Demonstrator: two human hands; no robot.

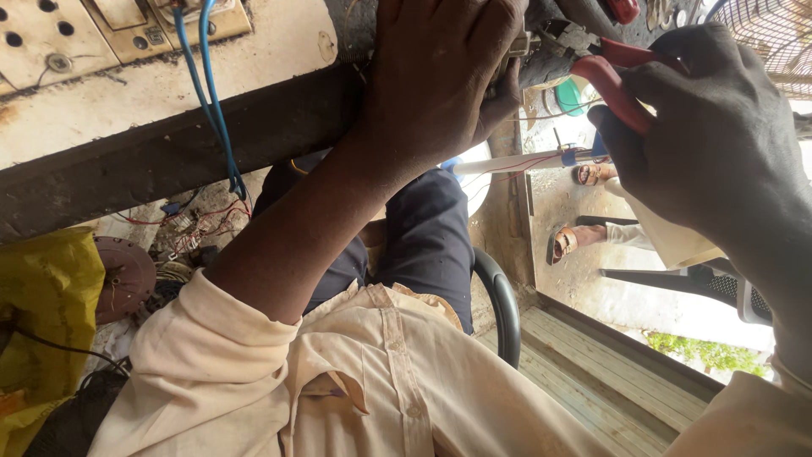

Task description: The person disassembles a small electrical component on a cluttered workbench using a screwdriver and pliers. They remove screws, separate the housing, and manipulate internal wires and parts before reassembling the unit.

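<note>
Cluttered worktop (pixel 169 152) at ten o'clock; left hand (pixel 440 76) clamps a metal fitting (pixel 524 42) at twelve while right hand (pixel 710 127) squeezes red-handled pliers (pixel 613 76) on it, likely mid-tightening; steady grip needed.

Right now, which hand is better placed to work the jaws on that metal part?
Right hand: it holds the red-handled pliers, jaws at the metal part. Left hand seems to steady it.

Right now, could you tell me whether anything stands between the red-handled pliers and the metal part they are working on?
Nothing visible does. The right hand holds the red-handled pliers, whose nose already meets the metal part at the top edge. The left hand grips that part from the other side, beside the nose, not across it.
</note>
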